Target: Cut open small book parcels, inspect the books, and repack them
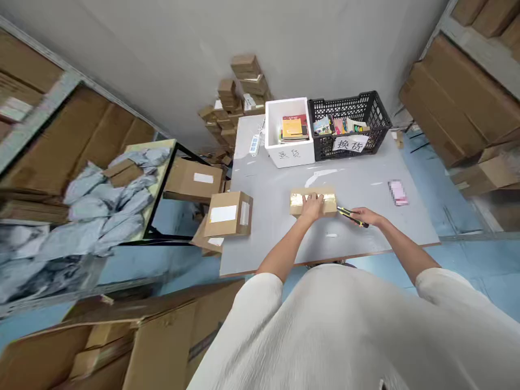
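Note:
A small brown cardboard box [296, 203] with shiny tape along its top lies on the grey table [268, 227] in front of me. My left hand [312, 206] rests on top of it, fingers spread over the tape. Beside the box, my right hand [361, 216] is closed around a yellow and black utility knife [345, 211]. The knife's front end points left and meets the right end of the box, or nearly so; I cannot tell whether it touches.
A white foam bin [290, 157] and a black plastic crate [376, 132], both holding books, stand at the table's back. A labelled carton [227, 214] sits at its left edge. A pink blurred item [398, 193] lies right. Grey parcels [105, 216] cover the left shelf.

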`<state>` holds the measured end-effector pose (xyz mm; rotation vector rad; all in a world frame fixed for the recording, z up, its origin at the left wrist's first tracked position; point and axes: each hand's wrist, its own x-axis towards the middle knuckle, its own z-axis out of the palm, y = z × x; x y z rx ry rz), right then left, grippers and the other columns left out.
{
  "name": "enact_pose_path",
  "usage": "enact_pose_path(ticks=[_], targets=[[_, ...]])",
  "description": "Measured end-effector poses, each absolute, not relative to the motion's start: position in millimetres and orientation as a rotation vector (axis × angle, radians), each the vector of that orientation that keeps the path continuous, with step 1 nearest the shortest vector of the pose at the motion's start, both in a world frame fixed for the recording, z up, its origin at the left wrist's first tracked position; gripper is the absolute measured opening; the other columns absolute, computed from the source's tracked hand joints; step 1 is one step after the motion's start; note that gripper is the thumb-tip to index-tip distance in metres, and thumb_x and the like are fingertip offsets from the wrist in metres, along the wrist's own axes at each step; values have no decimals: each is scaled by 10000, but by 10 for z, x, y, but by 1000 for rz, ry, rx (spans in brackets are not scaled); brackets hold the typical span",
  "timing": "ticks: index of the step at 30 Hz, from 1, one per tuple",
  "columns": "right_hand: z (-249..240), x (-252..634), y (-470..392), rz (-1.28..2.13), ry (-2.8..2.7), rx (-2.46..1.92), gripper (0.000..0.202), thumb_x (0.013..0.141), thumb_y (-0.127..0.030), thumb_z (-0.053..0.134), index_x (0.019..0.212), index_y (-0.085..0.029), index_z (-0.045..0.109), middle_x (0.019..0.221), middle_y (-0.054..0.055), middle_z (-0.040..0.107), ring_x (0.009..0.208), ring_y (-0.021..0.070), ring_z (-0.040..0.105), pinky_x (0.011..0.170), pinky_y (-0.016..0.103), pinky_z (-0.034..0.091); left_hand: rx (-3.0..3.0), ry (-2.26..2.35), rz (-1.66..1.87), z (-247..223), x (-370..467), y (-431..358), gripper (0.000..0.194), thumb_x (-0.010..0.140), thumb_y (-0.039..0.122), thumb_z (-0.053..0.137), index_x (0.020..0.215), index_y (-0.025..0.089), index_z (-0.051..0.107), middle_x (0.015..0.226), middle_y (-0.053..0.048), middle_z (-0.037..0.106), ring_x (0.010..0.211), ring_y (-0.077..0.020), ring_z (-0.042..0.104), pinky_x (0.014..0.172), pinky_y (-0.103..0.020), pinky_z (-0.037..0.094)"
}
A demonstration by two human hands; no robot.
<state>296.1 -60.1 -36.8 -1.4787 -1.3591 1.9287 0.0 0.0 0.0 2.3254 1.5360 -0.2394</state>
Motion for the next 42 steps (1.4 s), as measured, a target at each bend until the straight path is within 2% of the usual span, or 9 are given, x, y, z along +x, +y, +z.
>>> enact_pose_path(ticks=[4,9,12,16,20,25,29,33,42], targets=[[-366,2994,-557,1738,-1227,-1595,505,803,-666,858,905,-220,644,814,48,749,615,149,649,518,240,541,2336,1533,-223,-18,-43,-23,680,876,324,854,1465,261,520,1490,-177,577,1447,-379,533,1309,-590,204],[-325,3035,-535,1641,-1323,-1601,454,893,-636,791,1036,-227,655,961,78,791,699,172,708,556,250,550,2280,1574,-131,-68,-137,-73,870,875,333,835,1618,274,387,1515,-171,551,1392,-356,564,1287,-542,242],[-276,3001,-522,1514,-1471,-1628,420,980,-625,682,1110,-226,683,980,71,794,710,169,700,604,262,554,2259,1577,-31,-70,-119,-51,661,994,392,686,1595,278,436,1546,-168,530,1358,-348,579,1235,-515,304],[-210,2940,-504,1252,-1786,-1681,433,1099,-541,480,1265,-248,750,1107,72,806,855,215,743,830,354,604,2236,1688,-10,-85,-13,45,382,1089,271,456,1457,241,556,1444,-170,602,1306,-341,587,1133,-497,374],[-200,2916,-468,874,-2112,-1711,421,1094,-458,529,1408,-288,753,1265,91,789,1144,295,728,1014,413,569,2194,1737,-3,-166,61,137,404,1046,239,557,1449,246,542,1448,-171,591,1335,-345,551,1090,-465,389],[-211,2858,-392,600,-2364,-1784,445,1084,-394,573,1493,-297,719,1252,119,773,1178,321,694,1032,430,527,2168,1709,21,-231,62,243,583,992,244,660,1541,243,465,1559,-185,499,1384,-362,506,1098,-468,368],[-199,2801,-366,556,-2394,-1829,452,1099,-396,551,1515,-309,706,1268,127,766,1187,327,683,1030,435,506,2153,1700,8,-208,20,293,483,988,296,693,1450,257,554,1524,-165,531,1362,-361,505,1094,-474,361],[-209,2769,-400,558,-2358,-1858,446,1104,-396,548,1514,-314,704,1297,120,760,1201,315,680,1040,433,505,2167,1703,48,-183,-21,245,344,1047,288,570,1389,282,611,1502,-139,578,1329,-344,520,1068,-481,385],[-186,2748,-416,577,-2387,-1862,448,1108,-390,558,1531,-320,689,1287,113,759,1192,294,688,1029,390,510,2371,1678,91,-273,-7,132,542,1105,245,297,1605,196,501,1696,-211,477,1513,-363,433,1219,-563,306]])
